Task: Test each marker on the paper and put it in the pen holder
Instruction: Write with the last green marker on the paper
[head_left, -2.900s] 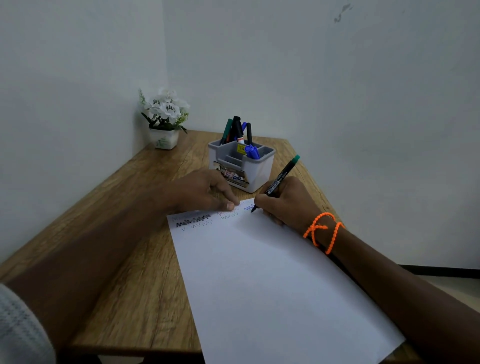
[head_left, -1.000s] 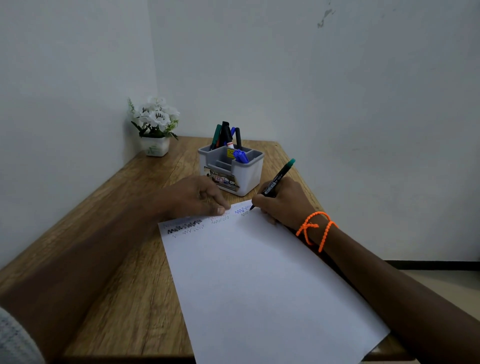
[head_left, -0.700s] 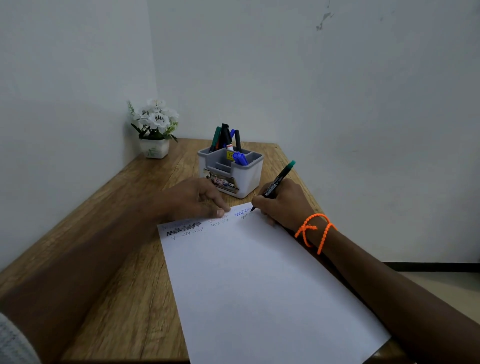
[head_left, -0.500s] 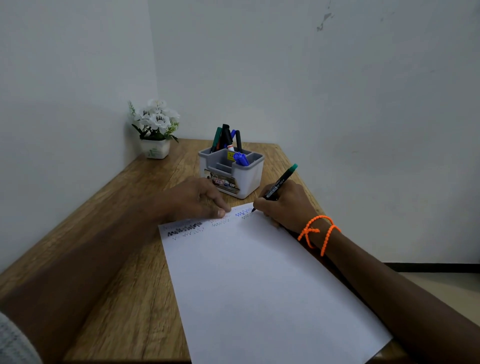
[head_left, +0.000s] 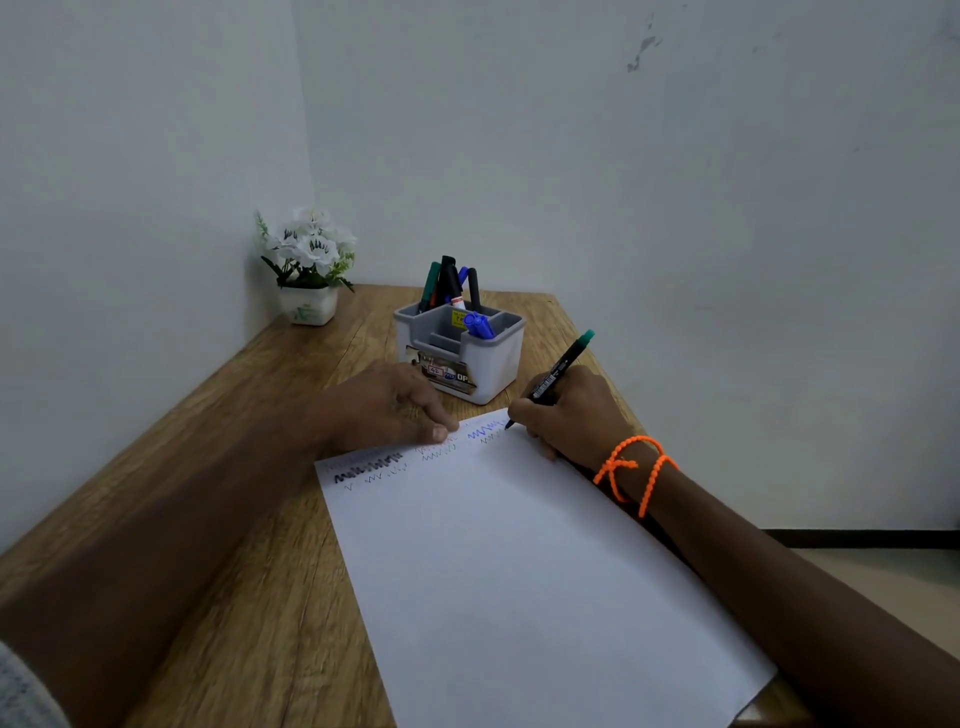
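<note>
**Testing the green marker**

The marker (head_left: 561, 366) is touching its tip to the paper's (head_left: 519, 561) far edge, right hand (head_left: 566, 410) pinching it. Left hand (head_left: 384, 405), fingers flat, is pinning the sheet; a light stroke should suffice. The holder (head_left: 488, 364) is standing just beyond.

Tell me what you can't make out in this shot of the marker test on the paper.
All in the head view:
- Marker grip section: hidden inside the right hand.
- Pen holder label: too small to read.
- Paper near corner: cut off by the bottom edge.
- Left hand fingertips: mostly hidden behind its knuckles.
</note>
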